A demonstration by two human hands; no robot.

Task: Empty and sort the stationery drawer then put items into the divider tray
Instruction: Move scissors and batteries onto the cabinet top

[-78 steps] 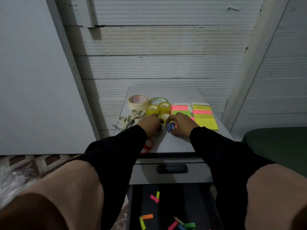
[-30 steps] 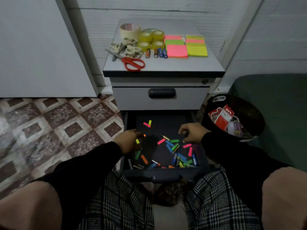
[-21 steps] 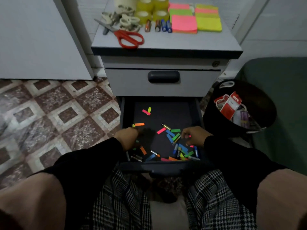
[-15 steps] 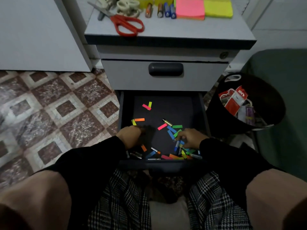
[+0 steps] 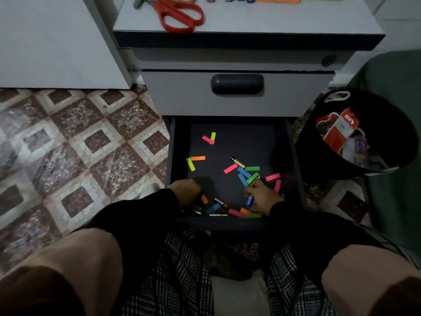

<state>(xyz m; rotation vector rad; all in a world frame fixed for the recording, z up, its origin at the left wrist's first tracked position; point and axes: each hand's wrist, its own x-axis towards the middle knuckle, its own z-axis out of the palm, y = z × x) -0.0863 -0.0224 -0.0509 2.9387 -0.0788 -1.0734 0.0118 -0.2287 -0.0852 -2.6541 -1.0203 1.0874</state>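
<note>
While both hands work the open drawer [image 5: 180, 142], my right hand [image 5: 262, 197] pinches a blue battery [image 5: 250, 200]; left hand [image 5: 188, 192] grip undeterminable. Batteries: rigid, roll-prone; take mid-barrel.

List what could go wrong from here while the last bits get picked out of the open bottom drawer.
1. The flat colored paper tabs lie loose on the dark drawer floor; some, like the far pink and yellow pair, may be missed.
2. The right hand already holds small batteries; grabbing more may drop one.
3. The red scissors sit near the cabinet top's front edge, above the drawer, and might get knocked off.
</note>
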